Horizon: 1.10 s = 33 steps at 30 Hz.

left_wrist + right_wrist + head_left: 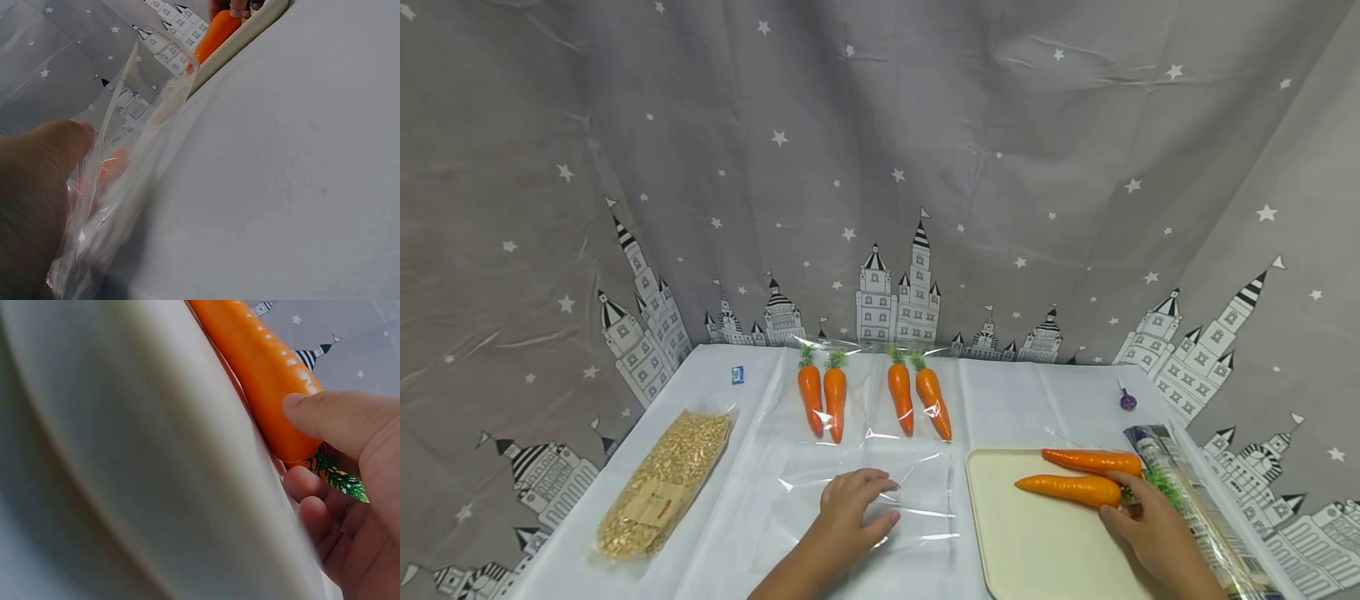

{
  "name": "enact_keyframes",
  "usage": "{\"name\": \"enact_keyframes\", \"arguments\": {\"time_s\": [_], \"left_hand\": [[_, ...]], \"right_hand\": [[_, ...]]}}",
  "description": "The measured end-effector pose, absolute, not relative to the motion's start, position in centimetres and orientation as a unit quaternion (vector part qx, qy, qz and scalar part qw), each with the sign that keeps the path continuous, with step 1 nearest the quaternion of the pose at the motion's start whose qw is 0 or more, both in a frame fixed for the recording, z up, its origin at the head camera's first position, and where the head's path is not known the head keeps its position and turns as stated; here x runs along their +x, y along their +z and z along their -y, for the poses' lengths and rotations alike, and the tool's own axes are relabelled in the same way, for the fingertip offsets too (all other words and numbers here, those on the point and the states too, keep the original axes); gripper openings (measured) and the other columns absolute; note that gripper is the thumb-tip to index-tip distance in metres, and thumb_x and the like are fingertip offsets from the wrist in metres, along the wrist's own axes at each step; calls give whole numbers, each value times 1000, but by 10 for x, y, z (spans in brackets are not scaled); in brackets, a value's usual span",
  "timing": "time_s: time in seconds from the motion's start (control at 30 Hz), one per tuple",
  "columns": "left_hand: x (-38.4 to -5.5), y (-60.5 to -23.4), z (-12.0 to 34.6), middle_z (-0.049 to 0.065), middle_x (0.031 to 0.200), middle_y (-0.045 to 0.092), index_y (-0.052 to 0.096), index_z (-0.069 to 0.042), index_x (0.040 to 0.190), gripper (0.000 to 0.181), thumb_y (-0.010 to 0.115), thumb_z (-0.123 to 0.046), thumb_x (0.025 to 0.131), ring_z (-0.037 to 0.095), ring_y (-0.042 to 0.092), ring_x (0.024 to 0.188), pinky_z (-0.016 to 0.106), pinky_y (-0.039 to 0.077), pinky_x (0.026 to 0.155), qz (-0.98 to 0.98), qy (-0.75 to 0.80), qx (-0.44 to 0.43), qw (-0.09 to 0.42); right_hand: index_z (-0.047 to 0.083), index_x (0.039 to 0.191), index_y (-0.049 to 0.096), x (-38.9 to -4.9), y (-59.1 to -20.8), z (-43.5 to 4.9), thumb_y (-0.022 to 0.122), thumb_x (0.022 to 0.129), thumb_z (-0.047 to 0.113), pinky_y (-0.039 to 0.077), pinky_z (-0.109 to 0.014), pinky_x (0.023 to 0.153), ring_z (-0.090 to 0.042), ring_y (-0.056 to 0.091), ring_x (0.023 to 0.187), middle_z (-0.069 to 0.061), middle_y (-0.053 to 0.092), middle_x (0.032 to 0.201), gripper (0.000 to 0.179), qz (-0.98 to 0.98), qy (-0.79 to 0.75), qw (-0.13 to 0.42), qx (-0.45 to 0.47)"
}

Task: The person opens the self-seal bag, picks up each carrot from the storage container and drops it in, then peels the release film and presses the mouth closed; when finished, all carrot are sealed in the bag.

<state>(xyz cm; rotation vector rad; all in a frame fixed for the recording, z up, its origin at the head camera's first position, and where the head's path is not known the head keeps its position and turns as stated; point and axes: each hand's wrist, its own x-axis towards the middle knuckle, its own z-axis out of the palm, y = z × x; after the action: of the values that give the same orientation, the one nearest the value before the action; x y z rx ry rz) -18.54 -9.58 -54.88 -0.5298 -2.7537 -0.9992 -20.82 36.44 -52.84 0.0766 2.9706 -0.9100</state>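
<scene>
My right hand (1150, 525) pinches the thick, leafy end of the nearer carrot (1066, 489), thumb on top, as the right wrist view shows. That carrot lies over the cream tray (1022, 550), beside another carrot (1092, 461) along the tray's far side. Green leaves (340, 480) stick out by my right fingers. My left hand (852, 518) rests on a clear plastic bag (925, 517) lying flat on the table, thumb and fingers apart. In the left wrist view, the thumb (65, 140) is at the edge of clear plastic (125, 169).
Behind the bag, more clear plastic holds two pairs of carrots (834, 404). A bag of oats or similar flakes (666, 483) lies at left. A long printed package (1202, 517) lies right of the tray, near a small purple object (1127, 400). A small blue packet (738, 375) sits at back left.
</scene>
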Motion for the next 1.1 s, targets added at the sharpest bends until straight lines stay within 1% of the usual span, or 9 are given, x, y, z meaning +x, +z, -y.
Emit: {"name": "enact_keyframes", "arguments": {"time_s": [0.13,0.4,0.6,0.87,0.97,1.1], "left_hand": [[-186,-550,96,-6,132,64,72,-24,123,33,76,-38,94,26,55,126,61,36,107,922,-333,-180,89],[-186,-553,97,-7,129,65,73,-23,122,32,78,-35,92,24,56,124,58,37,105,920,-327,-185,109],[-185,-553,97,-8,128,65,73,-23,121,32,79,-33,91,24,57,122,56,38,105,919,-324,-189,118],[-184,-552,97,-7,128,65,73,-23,121,32,79,-33,91,25,57,123,66,34,109,918,-333,-184,110],[-184,-552,96,-7,128,65,73,-23,121,32,79,-33,91,26,57,124,66,34,109,918,-334,-183,109],[-184,-552,95,-7,128,65,73,-24,121,31,78,-33,92,25,57,123,62,35,108,919,-329,-186,114]], "right_hand": [[1,152,47,-209,-528,-365,76,95,40,54,-53,89,-31,62,107,-29,55,143,74,-955,-295,17,26],[3,150,51,-209,-528,-364,78,93,43,52,-46,85,-28,61,104,-24,61,136,74,-953,-300,22,31],[4,149,53,-209,-527,-364,77,94,43,52,-48,86,-27,61,103,-23,62,133,72,-954,-299,16,28],[1,146,54,-206,-528,-364,78,94,42,54,-56,91,-33,63,110,-27,59,137,71,-952,-305,-2,23],[0,146,53,-205,-528,-363,78,94,41,55,-57,93,-37,65,112,-31,56,140,71,-949,-313,-5,20],[-1,146,53,-204,-528,-364,78,94,40,55,-59,96,-42,65,116,-32,55,142,70,-948,-318,-18,10]]}}
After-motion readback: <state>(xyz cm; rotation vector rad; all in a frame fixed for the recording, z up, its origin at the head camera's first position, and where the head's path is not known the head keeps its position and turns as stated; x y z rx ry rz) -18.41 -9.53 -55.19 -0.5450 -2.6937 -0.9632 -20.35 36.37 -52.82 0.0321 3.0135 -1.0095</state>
